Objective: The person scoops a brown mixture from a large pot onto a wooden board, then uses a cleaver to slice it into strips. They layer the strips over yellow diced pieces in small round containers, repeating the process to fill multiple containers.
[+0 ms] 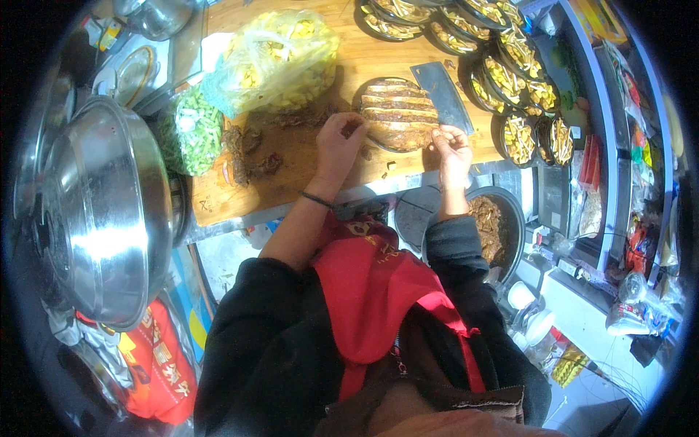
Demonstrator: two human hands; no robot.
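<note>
A black bowl (360,97) on the wooden cutting board (320,191) holds browned meat slices (399,111) laid in overlapping rows. My left hand (339,146) is at the bowl's left side, fingers curled; a dark bit shows by the fingertips, too small to name. At the bowl's right front edge, my right hand (453,151) has its thumb and fingers pinched together beside the nearest slice. What they hold, if anything, I cannot make out. A cleaver (442,95) with a wide grey blade lies flat just right of the bowl.
Dark meat scraps (251,154) lie on the board's left. Behind them sit a bag of yellow chunks (280,62) and a bag of cut green pieces (191,131). Several filled black bowls (518,138) crowd the right. A big steel lid (109,211) stands left; a pot (518,218) stands below right.
</note>
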